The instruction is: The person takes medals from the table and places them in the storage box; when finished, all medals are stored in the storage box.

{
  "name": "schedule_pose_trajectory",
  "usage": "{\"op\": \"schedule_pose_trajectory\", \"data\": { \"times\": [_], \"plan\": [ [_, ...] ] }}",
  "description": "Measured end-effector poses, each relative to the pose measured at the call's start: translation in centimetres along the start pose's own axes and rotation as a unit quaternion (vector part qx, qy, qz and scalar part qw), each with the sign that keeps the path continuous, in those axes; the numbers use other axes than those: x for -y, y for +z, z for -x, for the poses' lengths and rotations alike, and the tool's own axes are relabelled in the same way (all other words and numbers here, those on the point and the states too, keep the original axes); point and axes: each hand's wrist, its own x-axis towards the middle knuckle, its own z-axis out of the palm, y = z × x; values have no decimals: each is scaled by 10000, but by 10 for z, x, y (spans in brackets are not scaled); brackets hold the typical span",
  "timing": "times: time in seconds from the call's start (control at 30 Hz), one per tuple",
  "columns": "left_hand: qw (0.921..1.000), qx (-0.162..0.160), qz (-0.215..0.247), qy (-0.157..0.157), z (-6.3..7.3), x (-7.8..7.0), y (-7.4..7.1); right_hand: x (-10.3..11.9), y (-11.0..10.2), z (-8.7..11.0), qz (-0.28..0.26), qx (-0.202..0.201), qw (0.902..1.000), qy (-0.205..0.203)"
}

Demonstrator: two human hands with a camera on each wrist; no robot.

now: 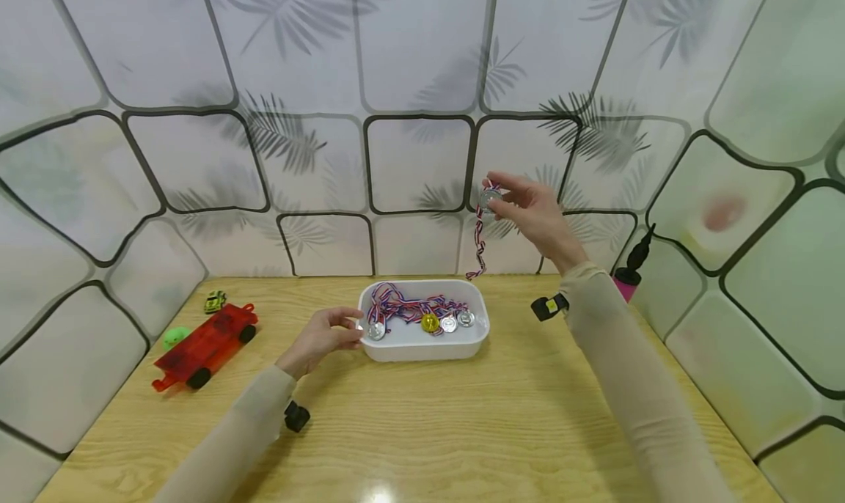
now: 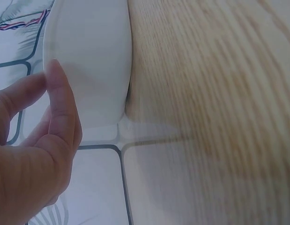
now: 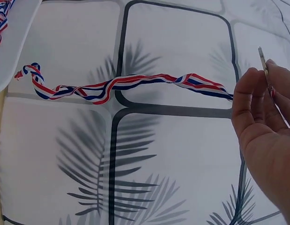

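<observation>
My right hand point(image 1: 531, 206) is raised above and behind the right end of a white plastic tub point(image 1: 422, 351) and pinches a silver medal point(image 1: 491, 198). From it a twisted red, white and blue ribbon point(image 3: 149, 80) dangles. In the right wrist view the medal is seen nearly edge-on between thumb and fingers. Down at the tub's left end, my left hand point(image 1: 323, 338) pinches the rim, as the left wrist view also shows. Inside the tub lie a gold medal point(image 1: 430, 322), several silver medals point(image 1: 448, 324) and tangled striped ribbons point(image 1: 412, 309).
On the left of the wooden table point(image 1: 422, 437) stand a red translucent toy wagon point(image 1: 210, 345), a small yellow-green toy car point(image 1: 214, 301) and a green round toy point(image 1: 175, 336). A pink object with a black nozzle point(image 1: 637, 257) is at the right edge. Patterned sheeting point(image 1: 422, 166) encloses the table.
</observation>
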Motion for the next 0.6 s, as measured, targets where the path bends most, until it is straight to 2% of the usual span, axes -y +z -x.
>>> {"op": "schedule_pose_trajectory", "data": {
  "times": [0.1, 0.47, 0.6],
  "plan": [
    [10000, 9, -18, 15, 1, 0, -1, -2, 7, -2, 142, 98, 9999, -7],
    [10000, -32, -82, -30, 0, 1, 0, -29, 32, 1, 773, 639, 9932, 586],
    [9999, -63, -108, -68, 0, 0, 0, -38, 39, 5, 768, 879, 9903, 758]
  ]
}}
